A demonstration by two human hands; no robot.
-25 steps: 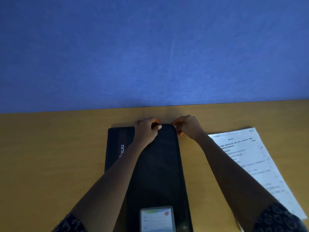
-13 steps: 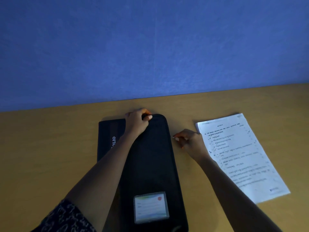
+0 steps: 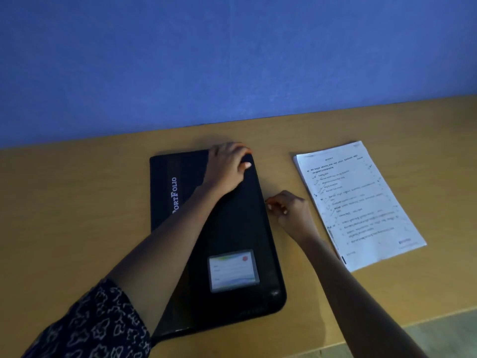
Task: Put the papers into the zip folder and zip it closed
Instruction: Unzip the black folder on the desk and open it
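One zip folder [image 3: 240, 228] lies on the one wooden table [image 3: 77, 215]. It carries one line of white lettering and one label card [image 3: 233, 271], at 6 o'clock on its cover. One stack of papers [image 3: 361, 202] lies at 3 o'clock from the folder; its edge shows more than one sheet, but the number cannot be counted. Two hands are in view: the left hand [image 3: 227, 166] at the folder's 12 o'clock end and the right hand [image 3: 289, 210] at its 3 o'clock edge. One patterned sleeve [image 3: 98, 324] shows at 7 o'clock.
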